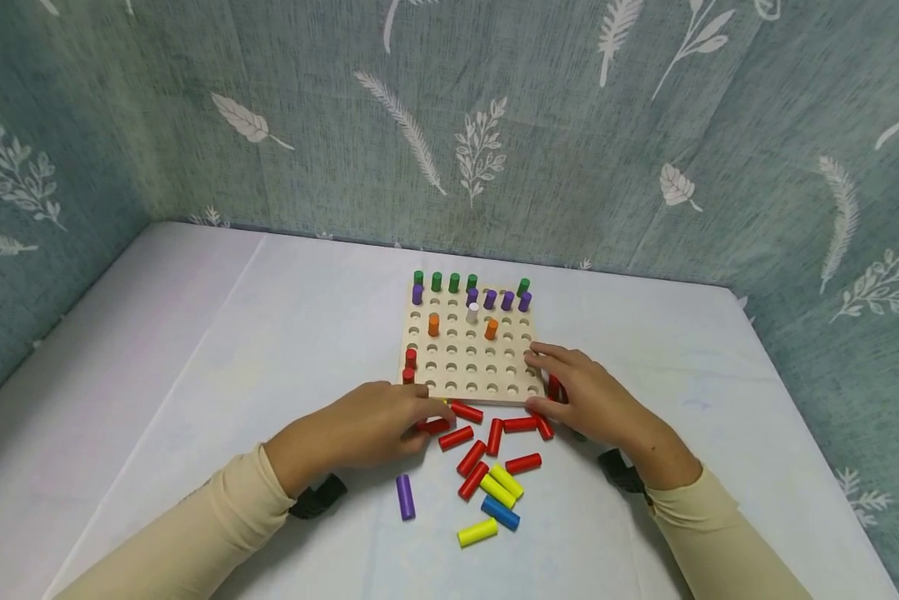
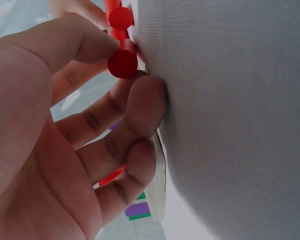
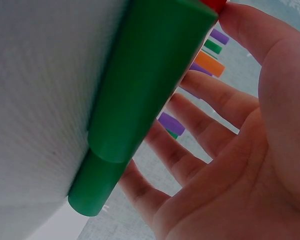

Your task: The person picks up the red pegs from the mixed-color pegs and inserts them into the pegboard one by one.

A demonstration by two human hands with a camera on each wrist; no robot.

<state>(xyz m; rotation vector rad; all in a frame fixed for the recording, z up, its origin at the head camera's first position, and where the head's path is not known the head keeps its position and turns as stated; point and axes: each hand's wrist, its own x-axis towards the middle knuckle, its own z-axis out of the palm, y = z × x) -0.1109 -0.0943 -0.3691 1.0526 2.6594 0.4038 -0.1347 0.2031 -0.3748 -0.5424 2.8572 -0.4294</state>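
Observation:
A pale wooden pegboard (image 1: 460, 358) with rows of round holes lies on the white cloth. At its near left corner my left hand (image 1: 367, 423) pinches a red peg (image 2: 123, 61) between thumb and fingers, low over the cloth. My right hand (image 1: 595, 400) rests along the board's right edge, its fingers spread and loosely bent. Beside that hand lie a red peg (image 1: 554, 387) and two green pegs (image 3: 150, 75). Green pegs (image 1: 454, 283), purple pegs (image 1: 490, 298), orange pegs (image 1: 434, 325), a white peg (image 1: 472, 313) and red pegs (image 1: 411, 359) stand in the board.
Several loose red pegs (image 1: 471, 457) lie in front of the board. Nearer to me are yellow pegs (image 1: 477, 532), a blue peg (image 1: 500, 512) and, off to the left, a purple peg (image 1: 406, 497). A patterned grey-green cloth (image 1: 329, 150) hangs behind the table.

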